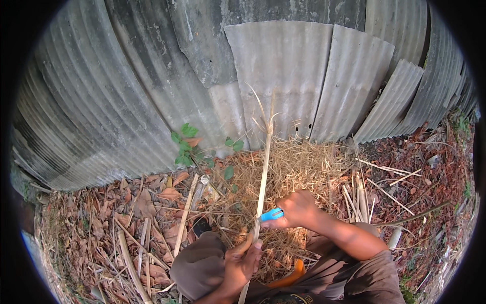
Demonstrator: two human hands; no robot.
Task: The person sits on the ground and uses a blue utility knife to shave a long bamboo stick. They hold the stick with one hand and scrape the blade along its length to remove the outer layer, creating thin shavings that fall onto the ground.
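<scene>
A long pale strip of bamboo (264,177) runs from my lap out toward the fence, its far end split into thin curling shavings (269,123). Near its lower part, my left hand (242,263) is closed around the strip. My right hand (297,210) grips a blue-handled cutter knife (272,215), whose front end meets the side of the strip just beyond my left hand. The blade itself is too small to make out. Between my legs shows part of an orange object (293,273), its kind unclear.
A grey corrugated sheet fence (283,66) stands across the far side. Shavings (304,157) pile up before it. Loose bamboo sticks (186,215) lie left among dry leaves (144,202), with more pale sticks (360,197) at right. A green plant (185,144) grows by the fence.
</scene>
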